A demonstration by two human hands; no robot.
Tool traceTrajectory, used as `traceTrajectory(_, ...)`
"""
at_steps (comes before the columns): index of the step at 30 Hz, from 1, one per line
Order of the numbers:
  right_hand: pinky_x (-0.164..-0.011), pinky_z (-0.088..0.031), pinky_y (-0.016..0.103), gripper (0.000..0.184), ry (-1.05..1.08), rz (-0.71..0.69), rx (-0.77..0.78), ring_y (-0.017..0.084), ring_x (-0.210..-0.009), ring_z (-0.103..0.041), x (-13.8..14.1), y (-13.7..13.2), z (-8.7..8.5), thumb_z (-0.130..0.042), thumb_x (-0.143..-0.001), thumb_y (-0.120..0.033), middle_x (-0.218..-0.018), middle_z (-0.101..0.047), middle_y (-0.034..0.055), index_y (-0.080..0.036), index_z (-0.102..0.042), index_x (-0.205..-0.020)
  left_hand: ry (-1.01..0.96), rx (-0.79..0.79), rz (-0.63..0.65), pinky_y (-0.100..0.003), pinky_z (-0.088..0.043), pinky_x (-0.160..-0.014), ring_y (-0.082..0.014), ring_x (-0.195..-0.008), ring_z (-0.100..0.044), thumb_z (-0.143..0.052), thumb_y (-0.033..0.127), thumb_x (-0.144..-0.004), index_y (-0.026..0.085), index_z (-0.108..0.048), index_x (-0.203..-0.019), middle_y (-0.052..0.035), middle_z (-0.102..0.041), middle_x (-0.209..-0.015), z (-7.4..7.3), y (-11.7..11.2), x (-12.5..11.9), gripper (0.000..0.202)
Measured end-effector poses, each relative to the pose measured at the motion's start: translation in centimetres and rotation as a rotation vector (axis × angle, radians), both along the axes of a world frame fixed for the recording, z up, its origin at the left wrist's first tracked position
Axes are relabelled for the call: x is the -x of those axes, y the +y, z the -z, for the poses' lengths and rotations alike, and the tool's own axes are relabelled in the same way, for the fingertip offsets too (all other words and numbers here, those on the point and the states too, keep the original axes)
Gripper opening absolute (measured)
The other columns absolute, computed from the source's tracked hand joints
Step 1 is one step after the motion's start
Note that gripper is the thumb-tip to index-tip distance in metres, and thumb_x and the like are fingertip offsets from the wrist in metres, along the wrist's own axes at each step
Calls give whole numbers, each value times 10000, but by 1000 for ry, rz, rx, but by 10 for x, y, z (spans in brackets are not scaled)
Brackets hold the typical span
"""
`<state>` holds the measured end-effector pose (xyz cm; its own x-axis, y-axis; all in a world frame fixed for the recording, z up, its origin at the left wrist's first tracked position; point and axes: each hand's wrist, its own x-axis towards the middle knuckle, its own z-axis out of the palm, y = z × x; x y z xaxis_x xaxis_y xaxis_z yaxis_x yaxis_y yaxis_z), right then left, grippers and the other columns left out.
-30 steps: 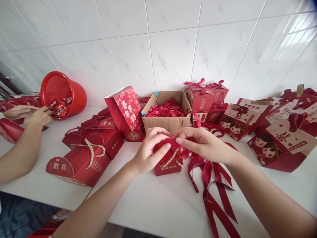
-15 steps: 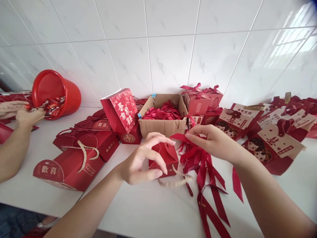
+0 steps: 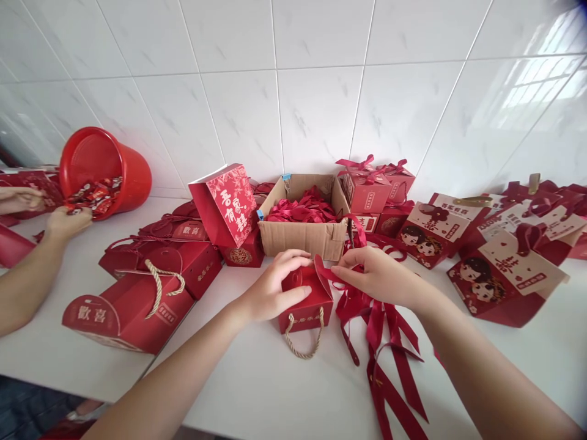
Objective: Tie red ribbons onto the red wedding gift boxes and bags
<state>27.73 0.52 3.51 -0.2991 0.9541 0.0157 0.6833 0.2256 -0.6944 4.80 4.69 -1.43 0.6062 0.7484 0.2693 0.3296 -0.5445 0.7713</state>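
A small red gift box [image 3: 306, 308] with a twisted cream rope handle [image 3: 304, 353] stands on the table in front of me. My left hand [image 3: 277, 287] grips its left side and top, thumb across the lid and fingers over the back. At the box's right edge, a raised rounded flap [image 3: 323, 276] stands up. My right hand [image 3: 373, 273] pinches a red ribbon [image 3: 338, 282] beside that flap; the exact grip is partly hidden. Several loose dark-red ribbons [image 3: 376, 321] hang below my right hand and spread over the table.
A cardboard box [image 3: 302, 239] of red ribbons stands at the wall. Red gift boxes [image 3: 137, 305] lie left; bow-tied boxes [image 3: 367, 194] and printed boxes [image 3: 504, 278] stand right. Far left, a co-worker's hand [image 3: 68, 223] is at a tipped red bucket [image 3: 135, 177] of wrapped sweets.
My left hand has come down onto the gift box. The rope handle now hangs at its front. My right hand has shifted slightly left and down with the ribbon. The co-worker's hands have parted.
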Motion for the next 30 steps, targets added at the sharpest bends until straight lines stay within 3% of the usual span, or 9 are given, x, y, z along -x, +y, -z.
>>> traceTrajectory(6, -475, -275, 237, 375, -16, -49, 32, 100, -534, -349, 6, -2, 1, -478, -875, -451, -586, -433, -31, -177, -498, -621, -45, -70, -7, -413, -377, -1058, -264, -1224, -484, -600, 288, -839, 207, -650, -1023, -102, -540, -1282, 2, -7, -9, 207)
traceTrajectory(8, -478, -280, 237, 377, -19, -68, 16, 99, -537, -347, 4, -3, -1, -475, -883, -449, -590, -426, -31, -177, -498, -622, -75, -43, -7, -385, -403, -1019, -247, -1152, -533, -571, 322, -869, 191, -664, -968, -103, -596, -1192, 0, -9, -12, 189)
traceTrajectory(14, -509, -361, 245, 313, -87, -52, 58, 133, -593, -513, -6, -9, -13, -516, -875, -433, -705, -626, 17, -179, -630, -733, -140, 167, -48, -328, -468, -863, -214, -931, -610, -524, 379, -895, 163, -634, -926, -76, -663, -959, -4, -14, -19, 244)
traceTrajectory(17, -534, -398, 258, 315, -95, -73, 58, 155, -630, -569, -7, -10, -14, -523, -879, -432, -749, -672, 35, -181, -674, -764, -156, 203, -30, -320, -470, -868, -214, -933, -617, -538, 384, -886, 161, -640, -865, -76, -676, -962, -5, -13, -19, 245)
traceTrajectory(21, -549, -409, 265, 301, -94, -90, 61, 175, -694, -604, -2, -11, -9, -520, -886, -419, -792, -691, 44, -189, -701, -814, -135, 100, 32, -329, -450, -915, -221, -974, -609, -535, 360, -889, 166, -664, -824, -86, -680, -968, -5, -12, -18, 241)
traceTrajectory(25, -504, -358, 261, 324, -121, -99, 40, 151, -616, -548, 2, -12, -6, -511, -889, -427, -724, -666, 33, -182, -677, -757, -89, 33, 101, -315, -447, -902, -213, -969, -605, -525, 358, -903, 173, -658, -813, -82, -669, -979, -4, -12, -15, 244)
traceTrajectory(30, -498, -343, 263, 312, -159, -109, 38, 139, -579, -524, 2, -13, -9, -515, -890, -414, -702, -666, 23, -190, -673, -743, -126, 95, 139, -320, -421, -949, -215, -1008, -587, -545, 353, -887, 181, -653, -806, -77, -643, -1013, -2, -10, -14, 218)
